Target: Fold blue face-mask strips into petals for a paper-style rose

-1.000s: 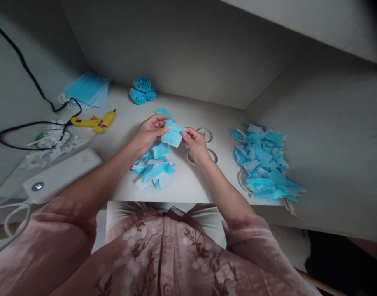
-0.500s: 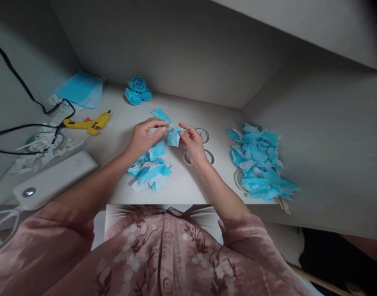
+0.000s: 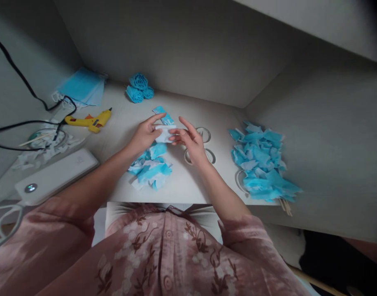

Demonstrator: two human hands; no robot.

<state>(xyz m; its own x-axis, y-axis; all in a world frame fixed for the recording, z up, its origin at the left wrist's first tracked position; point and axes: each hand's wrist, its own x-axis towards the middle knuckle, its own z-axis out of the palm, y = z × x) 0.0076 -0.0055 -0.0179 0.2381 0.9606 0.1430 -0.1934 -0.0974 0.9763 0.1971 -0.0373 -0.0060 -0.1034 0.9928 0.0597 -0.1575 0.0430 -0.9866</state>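
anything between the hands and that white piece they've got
Nothing visible: the left hand has its thumb on the white piece, and fingers of the right hand overlap its right end. The blue strip lies beyond it and the blue scraps nearer the body, neither in between.

Small white piece (image 3: 164, 135), roughly rectangular, held in left hand (image 3: 145, 133); right hand (image 3: 191, 143) touching its right end.

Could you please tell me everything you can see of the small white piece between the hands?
The small, roughly rectangular white piece looks like thin, soft fabric. It appears held above the pale, flat table; the left hand pinches one end, while the right hand overlaps the other. Its far side is hidden.
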